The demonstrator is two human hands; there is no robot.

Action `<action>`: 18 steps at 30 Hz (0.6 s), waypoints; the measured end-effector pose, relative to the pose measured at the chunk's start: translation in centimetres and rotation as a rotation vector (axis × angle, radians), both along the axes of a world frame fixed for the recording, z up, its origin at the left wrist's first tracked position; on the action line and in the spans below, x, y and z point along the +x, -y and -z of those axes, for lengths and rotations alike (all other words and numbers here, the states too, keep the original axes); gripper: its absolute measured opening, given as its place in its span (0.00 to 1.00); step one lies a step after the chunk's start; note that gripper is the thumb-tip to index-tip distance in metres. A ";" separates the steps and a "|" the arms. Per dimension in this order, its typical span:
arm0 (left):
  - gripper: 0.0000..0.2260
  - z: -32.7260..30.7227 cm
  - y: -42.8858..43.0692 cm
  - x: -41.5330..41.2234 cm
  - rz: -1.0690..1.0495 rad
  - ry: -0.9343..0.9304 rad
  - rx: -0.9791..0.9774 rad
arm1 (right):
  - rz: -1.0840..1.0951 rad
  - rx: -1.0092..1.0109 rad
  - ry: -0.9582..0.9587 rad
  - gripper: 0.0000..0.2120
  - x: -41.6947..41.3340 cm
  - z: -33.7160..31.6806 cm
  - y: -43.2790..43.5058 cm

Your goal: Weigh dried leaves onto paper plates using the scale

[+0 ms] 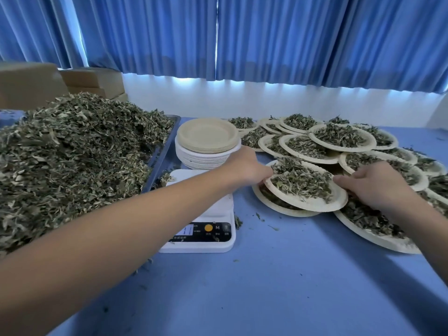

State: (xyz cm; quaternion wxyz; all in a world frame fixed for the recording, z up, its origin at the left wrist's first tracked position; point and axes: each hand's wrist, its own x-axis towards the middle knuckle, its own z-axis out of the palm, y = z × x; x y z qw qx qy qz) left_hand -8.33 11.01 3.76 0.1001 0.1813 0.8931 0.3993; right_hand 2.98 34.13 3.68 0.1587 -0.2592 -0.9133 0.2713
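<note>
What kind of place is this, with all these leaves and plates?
Probably a small herb or tea packing workroom: a large heap of dried green leaves on a metal tray, a white digital scale, and many leaf-filled beige paper plates spread over a blue table.

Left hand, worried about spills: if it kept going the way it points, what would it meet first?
The left hand grips the filled plate; straight on, probably the right hand at the opposite rim.
</note>
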 end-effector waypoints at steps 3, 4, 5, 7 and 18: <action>0.15 0.5 -1.0 -0.2 -0.015 0.029 0.055 | 0.035 0.079 0.034 0.29 -0.5 0.6 -0.9; 0.13 0.5 -1.2 -0.1 -0.017 0.034 0.063 | 0.047 0.109 0.038 0.29 -0.7 0.7 -1.0; 0.11 0.6 -1.3 -0.1 -0.018 0.036 0.077 | 0.054 0.141 0.031 0.28 -0.9 0.9 -1.2; 0.09 0.7 -1.3 0.0 -0.019 0.044 0.086 | 0.066 0.176 -0.003 0.24 -1.1 1.2 -1.2; 0.14 -1.0 5.0 4.3 0.103 -0.083 0.284 | -0.190 0.345 -0.273 0.14 0.7 -0.5 5.1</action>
